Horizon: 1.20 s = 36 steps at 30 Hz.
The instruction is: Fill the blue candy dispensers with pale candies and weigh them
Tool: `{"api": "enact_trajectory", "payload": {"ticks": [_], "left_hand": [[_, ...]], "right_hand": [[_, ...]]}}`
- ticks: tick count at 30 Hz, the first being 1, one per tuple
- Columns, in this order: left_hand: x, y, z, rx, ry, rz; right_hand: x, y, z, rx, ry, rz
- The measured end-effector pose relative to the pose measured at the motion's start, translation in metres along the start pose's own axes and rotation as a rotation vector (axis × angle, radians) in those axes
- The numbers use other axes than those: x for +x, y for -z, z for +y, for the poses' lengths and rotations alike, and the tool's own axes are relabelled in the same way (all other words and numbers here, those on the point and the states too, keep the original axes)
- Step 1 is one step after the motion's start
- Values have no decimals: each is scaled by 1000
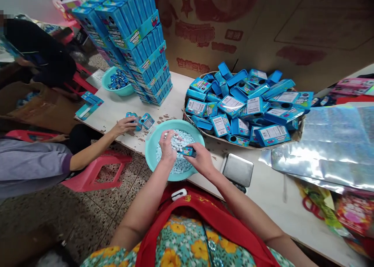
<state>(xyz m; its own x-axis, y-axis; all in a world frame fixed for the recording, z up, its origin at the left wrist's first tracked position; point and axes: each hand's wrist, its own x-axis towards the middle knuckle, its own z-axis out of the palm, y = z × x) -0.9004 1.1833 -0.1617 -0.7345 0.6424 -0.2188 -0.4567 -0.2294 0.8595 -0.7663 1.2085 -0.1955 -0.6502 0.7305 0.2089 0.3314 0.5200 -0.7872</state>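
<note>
A turquoise basin (150, 146) full of small pale blue candies (181, 166) stands at the table's front edge. Over it my left hand (169, 146) is cupped around a heap of the candies, close against the end of a small blue box. My right hand (201, 158) grips that blue box (187, 151) and holds it tilted above the basin. How full the box is cannot be seen. To the right, a carton (299, 132) is heaped with many similar blue boxes (230, 105).
A small scale (239, 169) lies right of the basin. Tall stacks of blue packs (140, 45) rise at the back left, beside another turquoise bowl (122, 91). At left, a person's hand (125, 126) touches small boxes. Silvery sheets (324, 142) cover the right side.
</note>
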Motion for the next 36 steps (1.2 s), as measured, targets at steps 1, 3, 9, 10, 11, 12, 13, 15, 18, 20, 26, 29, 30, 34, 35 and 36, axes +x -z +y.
{"api": "enact_trajectory", "payload": {"ticks": [1,3,9,10,11,12,13,15,18,20,26,29,30,34,35,36], "left_hand": [[2,1,0,4,-6,5],[5,1,1,25,-9,2],[16,-5,6,82,-89,-12],[17,-6,7,88,-93,-10],[18,-7,8,90,-89,-12],[19,-9,10,88,-80,-17],[20,-10,12,81,-69,-25],[21,-12,14,74,-54,-40],[24,-14,15,93,-74,-33],[26,-14,16,101,-92,-30],[31,-15,20,60,-73,-56],[31,-16,22,69,-72,-78],[31,-16,23,83,-81,-82],[32,-14,24,153,-166,-95],[32,-13,24,163,-174,-98],[32,-12,23,173,-170,-99]], "right_hand": [[2,0,-2,2,-1,1],[5,0,-5,11,-4,-4],[20,3,-14,59,-18,31],[22,5,-15,69,-18,45],[23,6,-16,78,-19,58],[25,7,-17,86,-18,68],[26,7,-18,92,-17,76],[29,7,-19,108,-21,84],[32,5,-20,124,-42,82],[34,4,-20,120,-66,90],[40,3,-21,124,-101,116],[42,1,-20,133,-117,113],[42,0,-20,146,-121,117],[42,-2,-21,193,-120,149],[42,-3,-20,201,-120,152],[42,-5,-20,208,-125,150]]}}
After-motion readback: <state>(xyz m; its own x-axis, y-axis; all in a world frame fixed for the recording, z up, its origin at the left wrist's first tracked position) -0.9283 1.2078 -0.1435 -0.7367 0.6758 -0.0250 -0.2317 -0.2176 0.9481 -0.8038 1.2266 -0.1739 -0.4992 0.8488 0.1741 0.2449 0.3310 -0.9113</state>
